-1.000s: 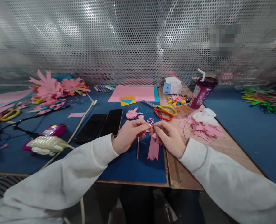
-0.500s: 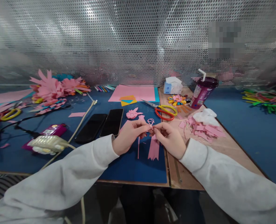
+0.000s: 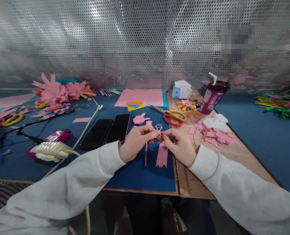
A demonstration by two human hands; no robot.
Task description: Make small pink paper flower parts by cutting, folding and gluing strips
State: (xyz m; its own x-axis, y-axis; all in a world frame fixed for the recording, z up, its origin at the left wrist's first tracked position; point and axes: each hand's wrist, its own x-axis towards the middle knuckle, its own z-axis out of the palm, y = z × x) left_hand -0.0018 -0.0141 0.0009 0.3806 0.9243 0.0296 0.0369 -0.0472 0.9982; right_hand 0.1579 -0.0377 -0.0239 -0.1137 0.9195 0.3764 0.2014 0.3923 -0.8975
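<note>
Behind the blue surface point(image 3: 137, 181) rose a metal wall point(image 3: 135, 36) full of holes. At left sat big pink paper flowers point(image 3: 52, 90), then two black phones point(image 3: 96, 134), maybe side by side to save room. The grip of the left hand point(image 3: 136, 141) pinched a thin pink loop point(image 3: 159, 125), held out front, probably to see it well. Scissors point(image 3: 164, 111) lay beyond it. The grip of the right hand point(image 3: 180, 143) pinched the loop too, perhaps to steady it. Farther right, pink scraps point(image 3: 223, 137) sat in a heap.
</note>
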